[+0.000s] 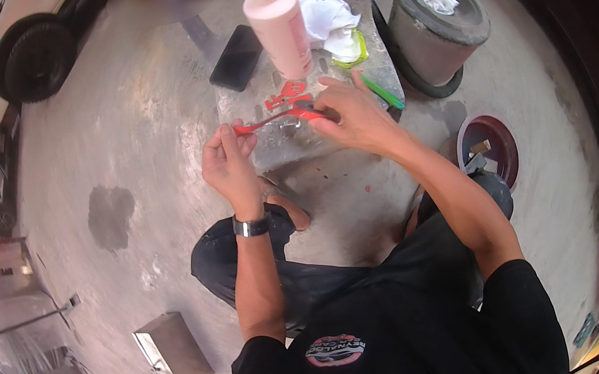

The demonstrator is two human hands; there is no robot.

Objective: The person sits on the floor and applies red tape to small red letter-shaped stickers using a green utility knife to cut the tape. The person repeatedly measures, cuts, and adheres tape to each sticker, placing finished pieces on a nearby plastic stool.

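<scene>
My left hand [228,164] pinches the left end of a thin red strip [275,119]. My right hand [352,116] grips the strip's right end, so it stretches level between both hands just above a small metal table [274,148]. Red cut-out pieces [286,95] lie on the table right behind the strip. A green pen-like tool [383,91] pokes out beside my right hand; I cannot tell whether the hand holds it.
On the table stand a tall pink bottle [279,27], a black phone [235,58] and crumpled white paper [331,24]. A grey bucket [439,21] and a round dark red bowl [489,147] sit on the concrete floor at right. A car wheel [38,59] is far left.
</scene>
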